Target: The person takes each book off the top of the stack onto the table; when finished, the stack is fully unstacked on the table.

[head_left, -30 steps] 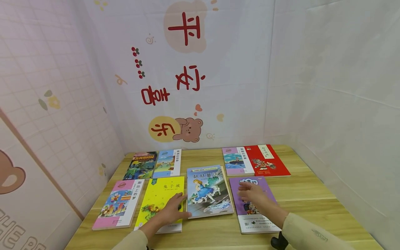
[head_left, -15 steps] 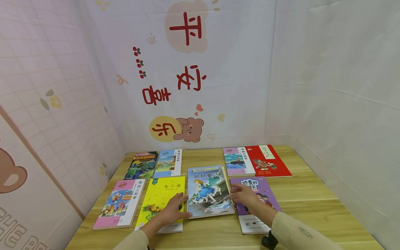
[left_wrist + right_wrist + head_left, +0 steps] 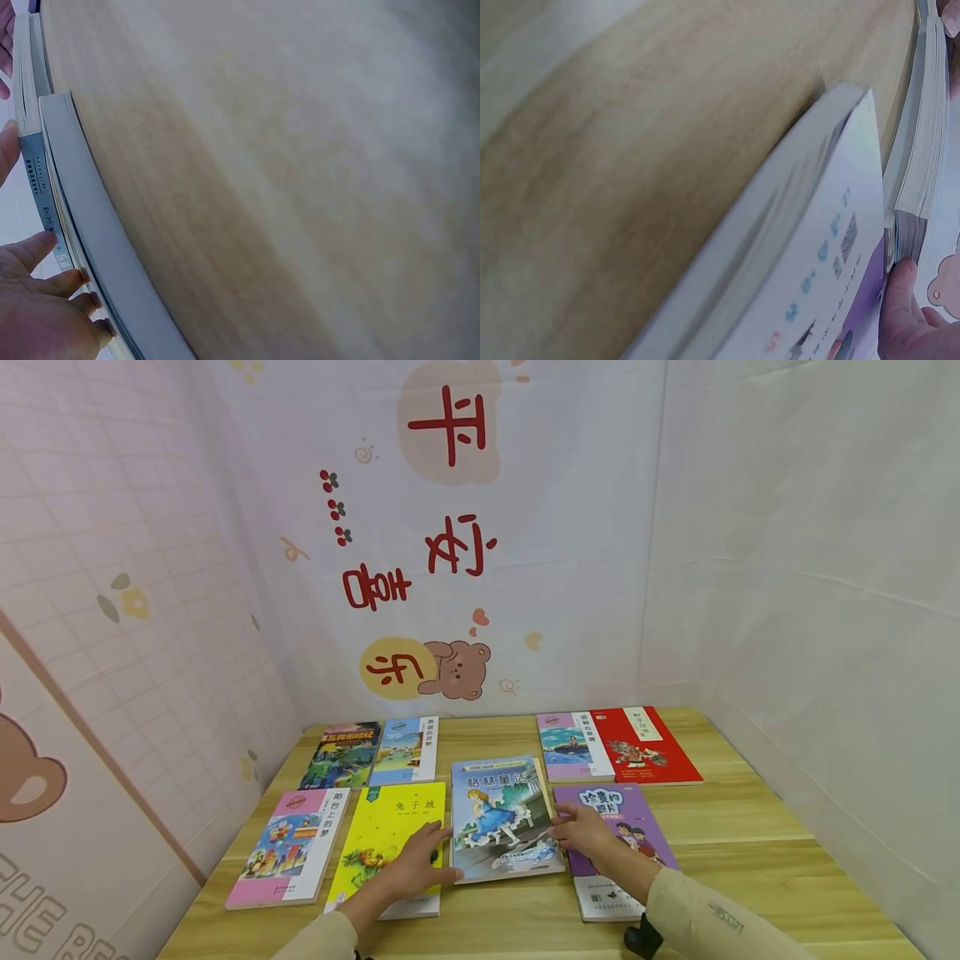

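Note:
A blue picture-cover book [image 3: 501, 822] with a girl in a blue dress lies in the middle of the table, slightly turned. Along its right side shows a pale edge. My left hand [image 3: 408, 864] lies over the yellow book [image 3: 390, 827], fingers and thumb spread against the blue book's left edge. The left wrist view has those fingers at the blue spine [image 3: 37, 176]. My right hand [image 3: 592, 839] reaches over the purple book [image 3: 645, 818], its fingertips at the blue book's right edge. In the right wrist view a digit touches the book's edge [image 3: 909, 232].
To the left lies a pink-and-white book [image 3: 288, 852]. Behind it are a dark green book [image 3: 341, 756] and a light blue book [image 3: 405, 752]. At the back right, a lilac book [image 3: 570, 747] adjoins a red book [image 3: 652, 756]. Patterned fabric walls [image 3: 570, 568] surround the wooden table [image 3: 750, 860].
My right hand has moved left from above the purple book to the blue book's right edge, uncovering more of the purple cover. My left hand stays at the blue book's left edge.

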Demonstrator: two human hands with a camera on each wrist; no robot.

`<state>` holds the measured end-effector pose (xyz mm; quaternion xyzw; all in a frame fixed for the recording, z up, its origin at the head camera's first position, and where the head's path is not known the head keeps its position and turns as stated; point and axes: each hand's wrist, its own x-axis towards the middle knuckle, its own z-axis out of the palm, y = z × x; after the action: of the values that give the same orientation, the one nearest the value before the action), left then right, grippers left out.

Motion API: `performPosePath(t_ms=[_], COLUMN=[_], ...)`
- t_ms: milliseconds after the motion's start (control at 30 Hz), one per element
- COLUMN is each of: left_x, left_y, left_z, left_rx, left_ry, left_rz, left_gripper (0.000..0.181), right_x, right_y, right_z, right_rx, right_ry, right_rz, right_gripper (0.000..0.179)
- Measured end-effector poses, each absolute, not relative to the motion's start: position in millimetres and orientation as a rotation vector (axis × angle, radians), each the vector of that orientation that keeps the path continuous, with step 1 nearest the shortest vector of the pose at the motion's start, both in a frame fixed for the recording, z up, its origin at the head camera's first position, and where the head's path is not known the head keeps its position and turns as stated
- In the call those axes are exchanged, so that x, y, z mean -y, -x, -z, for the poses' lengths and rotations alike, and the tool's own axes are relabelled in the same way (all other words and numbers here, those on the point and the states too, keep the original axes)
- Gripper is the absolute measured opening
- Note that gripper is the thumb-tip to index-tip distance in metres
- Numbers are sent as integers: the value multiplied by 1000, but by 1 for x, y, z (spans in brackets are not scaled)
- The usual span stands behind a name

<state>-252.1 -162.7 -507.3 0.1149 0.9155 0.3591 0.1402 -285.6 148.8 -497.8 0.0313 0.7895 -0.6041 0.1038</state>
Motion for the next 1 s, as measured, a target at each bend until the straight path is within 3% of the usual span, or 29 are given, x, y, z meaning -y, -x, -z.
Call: performPosePath(t_ms=[667, 1000], left_x=[163, 163], left_y=[252, 253], left_z=[507, 508], left_rx=[-2640, -2642], left_ry=[-330, -343], left_rz=[-1049, -1041], left_gripper=[80, 81], right_x=[-151, -146], right_y=[291, 294], right_z=[501, 498], right_rx=[-2182, -2123], right_ry=[-128, -35], right_rz=[1898, 1934], right_gripper=[56, 67])
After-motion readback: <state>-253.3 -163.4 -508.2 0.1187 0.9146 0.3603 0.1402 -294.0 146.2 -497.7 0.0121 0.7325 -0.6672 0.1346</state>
